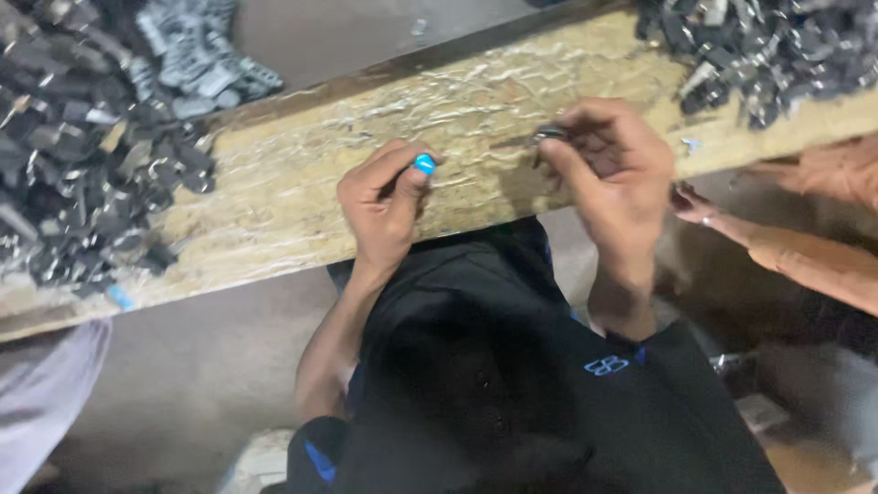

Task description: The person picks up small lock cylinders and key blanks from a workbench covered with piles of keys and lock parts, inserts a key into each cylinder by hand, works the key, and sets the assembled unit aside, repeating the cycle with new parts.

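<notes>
A: So, what's in the hands?
B: The right hand point(615, 174) pinches a small metal piece point(549, 134) over the wooden board point(274, 197). The left hand point(384, 206) is curled, its thumb wearing a blue cap point(424, 164).
A: And around them?
B: Heaps of dark parts point(82, 137) at both ends.

Parts piles point(82, 155) flanking hands point(384, 206)

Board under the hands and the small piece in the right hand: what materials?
Board: looks like pale rough wood under a wrinkled, glossy clear film, going by the shiny creases. Small piece pinched by the right hand: grey with a dull glint, probably metal; too blurred to be sure.
</notes>
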